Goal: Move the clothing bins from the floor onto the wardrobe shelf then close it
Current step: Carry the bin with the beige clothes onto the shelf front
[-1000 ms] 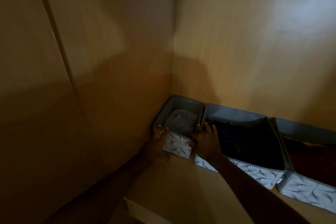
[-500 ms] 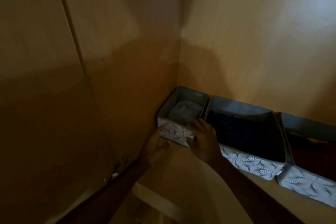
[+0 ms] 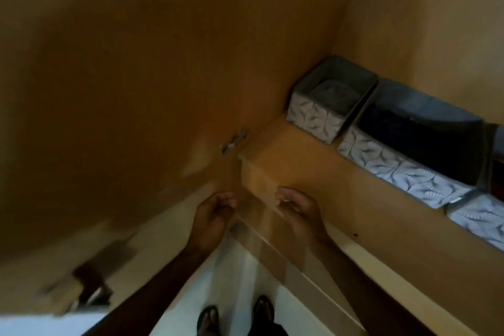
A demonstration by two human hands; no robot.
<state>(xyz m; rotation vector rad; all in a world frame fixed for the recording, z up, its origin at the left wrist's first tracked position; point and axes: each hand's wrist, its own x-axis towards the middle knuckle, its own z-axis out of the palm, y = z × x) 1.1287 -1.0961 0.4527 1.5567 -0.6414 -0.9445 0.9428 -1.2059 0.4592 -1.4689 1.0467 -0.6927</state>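
Left hand [image 3: 215, 213] and right hand [image 3: 297, 207] hover empty, fingers loosely curled, at the shelf [image 3: 313, 163] edge. On it, small bin [image 3: 311, 120] in the corner, wide bin [image 3: 395, 172] beside it, third bin [image 3: 480, 218] rightmost. Door [image 3: 109, 90] open at left, hinge [image 3: 235, 141] showing.

You are looking at a brown wooden panel [image 3: 122, 76] rising above and left of your left hand [image 3: 215, 210]; a pale floor [image 3: 237, 286] is showing just below it, dim light washing everything.
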